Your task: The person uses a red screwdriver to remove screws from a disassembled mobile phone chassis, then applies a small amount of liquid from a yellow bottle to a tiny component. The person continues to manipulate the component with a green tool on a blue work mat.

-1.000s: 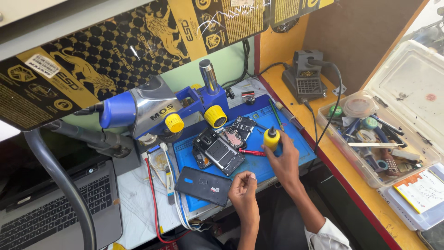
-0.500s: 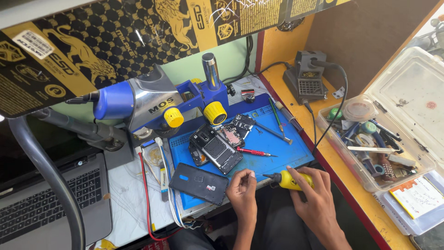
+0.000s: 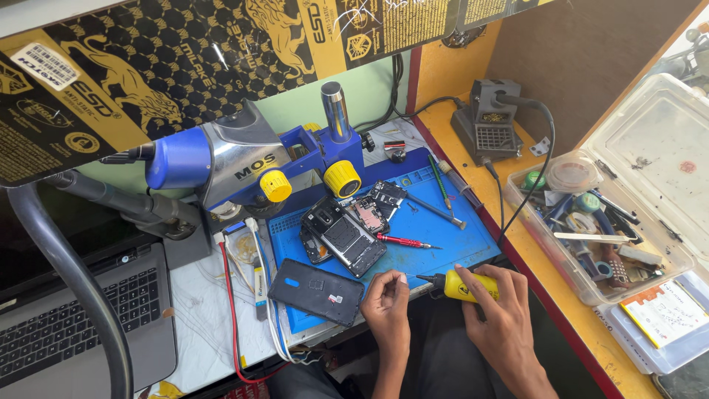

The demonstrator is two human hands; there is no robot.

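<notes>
Right hand (image 3: 496, 310) has its grip closed around a small yellow bottle with a black nozzle (image 3: 467, 285), held nearly level with the tip pointing left toward the other hand. Left hand (image 3: 385, 297) sits just beside that nozzle with fingertips pinched together at the near edge of the blue work mat (image 3: 450, 244); something tiny may be held between them, but it is too small to make out.

From the head view, the only one, an opened phone with its insides exposed (image 3: 343, 236) lies on the mat, a small circuit board (image 3: 378, 205) touching its far side and a red-handled screwdriver (image 3: 402, 241) just beside it. The dark back cover (image 3: 316, 290) lies apart at the mat's near left corner, close to the left hand. A blue and grey microscope with yellow knobs (image 3: 251, 166) stands over the far end of the mat. To the right on the orange counter (image 3: 569, 295) are a clear plastic tool box (image 3: 591, 222) and a soldering station (image 3: 491, 122); a laptop (image 3: 81, 318) sits at far left.

By my judgement, the step in hand is dispensing from the bottle onto whatever the left fingers pinch. That calls for a steady tip, a light squeeze, and both hands kept close together.
</notes>
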